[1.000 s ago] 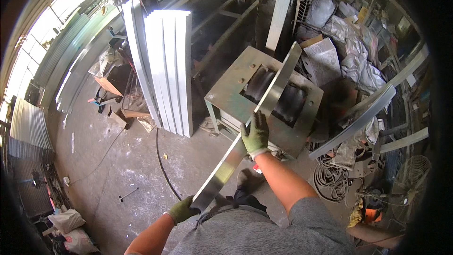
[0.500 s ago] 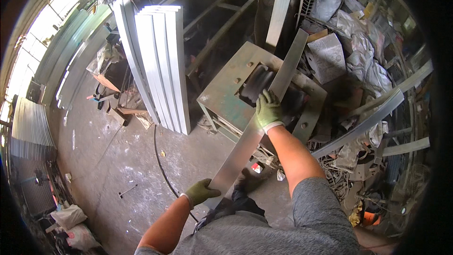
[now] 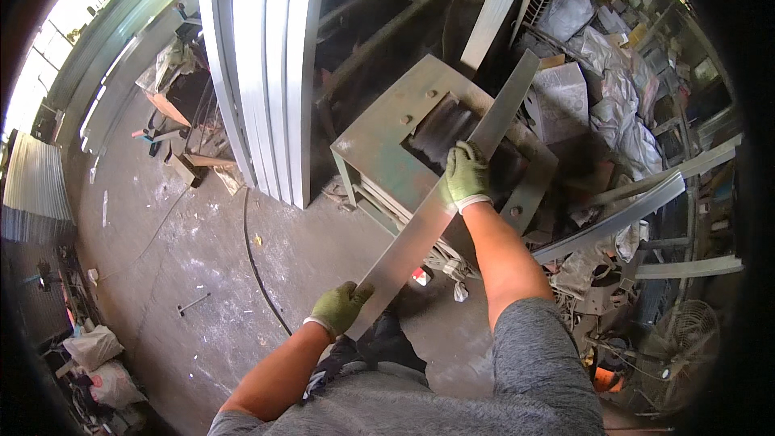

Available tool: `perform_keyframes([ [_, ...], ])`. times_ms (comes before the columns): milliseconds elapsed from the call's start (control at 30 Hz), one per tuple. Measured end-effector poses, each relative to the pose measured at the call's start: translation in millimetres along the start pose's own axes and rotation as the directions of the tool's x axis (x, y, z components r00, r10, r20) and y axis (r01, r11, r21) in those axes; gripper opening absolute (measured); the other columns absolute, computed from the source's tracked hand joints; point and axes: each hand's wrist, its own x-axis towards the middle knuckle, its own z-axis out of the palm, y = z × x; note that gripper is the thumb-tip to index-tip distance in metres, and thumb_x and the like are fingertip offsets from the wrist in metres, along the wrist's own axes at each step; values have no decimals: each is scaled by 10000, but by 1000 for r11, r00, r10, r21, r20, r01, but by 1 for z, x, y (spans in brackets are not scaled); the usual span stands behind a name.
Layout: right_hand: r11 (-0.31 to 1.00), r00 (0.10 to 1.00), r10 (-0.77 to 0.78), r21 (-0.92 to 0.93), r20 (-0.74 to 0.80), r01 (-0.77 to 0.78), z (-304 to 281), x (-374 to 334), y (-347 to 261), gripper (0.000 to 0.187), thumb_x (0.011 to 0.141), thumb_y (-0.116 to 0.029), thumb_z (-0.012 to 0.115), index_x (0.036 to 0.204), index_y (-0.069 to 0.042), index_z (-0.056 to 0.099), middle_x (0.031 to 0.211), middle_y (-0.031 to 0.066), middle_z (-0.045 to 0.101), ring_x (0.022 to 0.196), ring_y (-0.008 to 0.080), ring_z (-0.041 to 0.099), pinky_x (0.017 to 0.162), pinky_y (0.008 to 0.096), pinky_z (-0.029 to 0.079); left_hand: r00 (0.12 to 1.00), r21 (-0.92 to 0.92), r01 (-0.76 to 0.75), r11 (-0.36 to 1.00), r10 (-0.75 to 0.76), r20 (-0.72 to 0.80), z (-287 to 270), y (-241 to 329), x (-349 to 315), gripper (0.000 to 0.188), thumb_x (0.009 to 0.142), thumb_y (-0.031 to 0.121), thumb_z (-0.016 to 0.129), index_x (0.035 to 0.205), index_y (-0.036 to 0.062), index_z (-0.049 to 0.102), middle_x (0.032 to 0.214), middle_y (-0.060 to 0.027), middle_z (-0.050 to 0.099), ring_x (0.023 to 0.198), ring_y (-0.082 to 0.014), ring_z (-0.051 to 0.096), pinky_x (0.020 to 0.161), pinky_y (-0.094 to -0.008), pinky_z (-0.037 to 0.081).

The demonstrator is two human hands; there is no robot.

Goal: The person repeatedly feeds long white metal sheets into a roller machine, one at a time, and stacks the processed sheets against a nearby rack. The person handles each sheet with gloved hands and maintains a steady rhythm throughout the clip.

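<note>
A long flat metal bar slants from near my body up across a greenish steel machine. My left hand, in a green work glove, grips the bar close to its near end. Further along, my right hand, gloved the same way, is closed over the bar with its fingers across the upper face. Beneath that stretch, a dark worn band or roller shows in the machine's top opening. The bar hides part of this opening, and its far end sticks out past the machine.
Pale metal profiles stand upright left of the machine. A dark cable runs over the floor. To the right are a cardboard box, white sacks, projecting metal strips and a caged fan.
The view has shifted a little, so the profiles and the machine's far edge appear higher. Both hands keep their hold on the bar, which still lies across the machine.
</note>
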Motion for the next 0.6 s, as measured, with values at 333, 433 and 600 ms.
perform_keyframes([
  [333,998,999,-14,-56,43,17,-13,-61,-75,313,1089,-239,552,1233,-15,714,1432,193,665,1398,426,557,1198,529,434,999,-46,44,998,-43,18,17,-90,-41,723,1080,695,491,1178,22,735,1138,-299,752,1115,-504,707,959,-544,534],
  [433,999,992,-10,-45,128,16,-16,-82,-106,335,1090,-240,520,1231,5,699,1464,200,636,1448,419,521,1226,525,402,997,-37,58,998,-56,43,18,-125,-56,725,1080,695,491,1190,21,735,1120,-295,756,1111,-499,709,957,-537,537],
  [600,999,991,6,-40,137,0,-19,-125,-161,371,1086,-233,513,1313,19,663,1496,225,605,1447,436,505,1234,550,380,996,-100,72,992,-66,63,23,-187,-82,748,1057,720,520,1136,12,750,1066,-277,764,1037,-468,727,920,-516,545],
])
